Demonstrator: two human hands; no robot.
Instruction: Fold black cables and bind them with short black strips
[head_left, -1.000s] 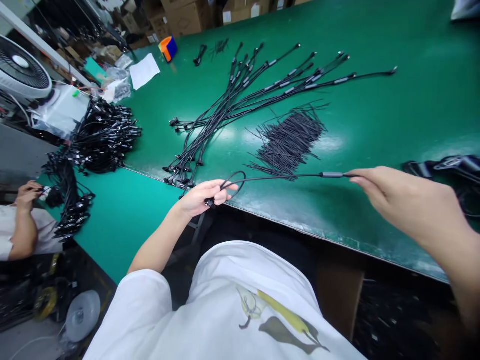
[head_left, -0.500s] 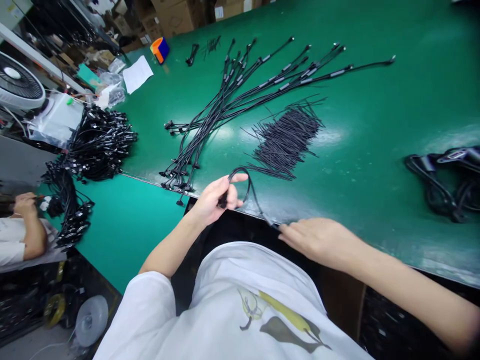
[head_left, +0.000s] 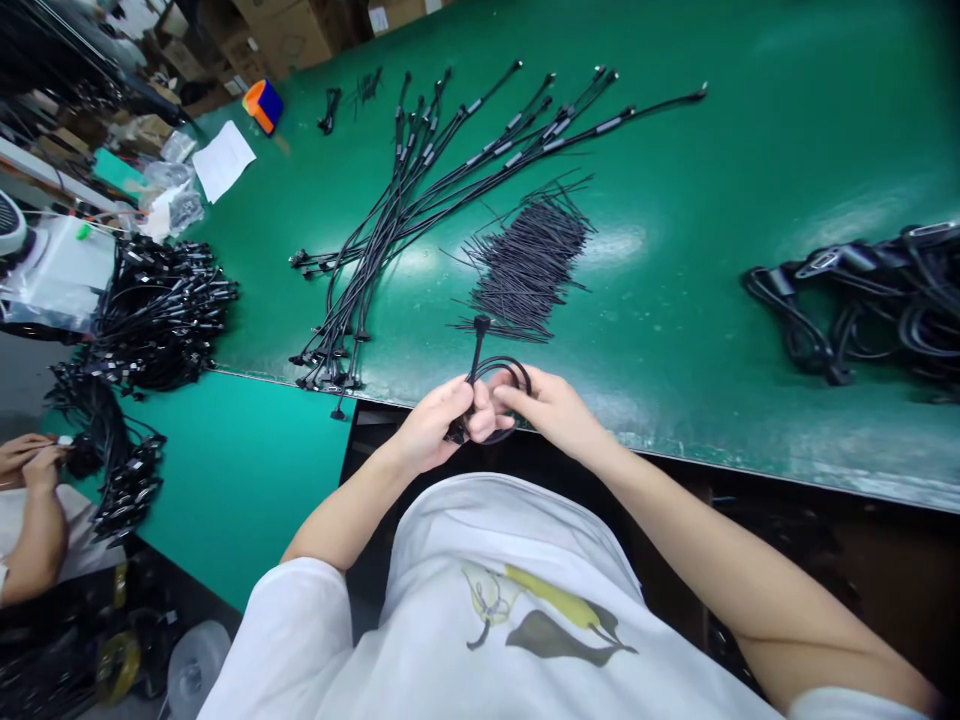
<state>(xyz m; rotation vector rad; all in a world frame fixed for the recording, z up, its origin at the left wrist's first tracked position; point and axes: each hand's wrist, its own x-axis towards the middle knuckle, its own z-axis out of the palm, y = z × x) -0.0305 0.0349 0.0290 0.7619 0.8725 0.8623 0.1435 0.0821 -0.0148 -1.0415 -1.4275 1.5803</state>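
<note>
A black cable [head_left: 517, 365] is looped into a small coil between my two hands at the table's front edge. My left hand [head_left: 442, 420] is closed round the coil, and one black connector end sticks up above its fingers. From the other side my right hand [head_left: 551, 405] pinches the loop, its fingertips close to the left fingers. Just beyond the hands lies a pile of thin black ties [head_left: 529, 265]. Several straight black cables [head_left: 382, 230] with grey labels lie crossed further back on the green table [head_left: 675, 300].
Coiled black cables [head_left: 862, 310] lie at the right. At the left are a big heap of black cables [head_left: 172, 310], a white paper [head_left: 223, 160] and an orange and blue object [head_left: 262, 106]. A co-worker's hands [head_left: 37, 460] hold something small at the far left.
My right hand has come in from the right to meet my left hand, and the cable's stretched end is now wound into the coil. The view has turned somewhat to the right.
</note>
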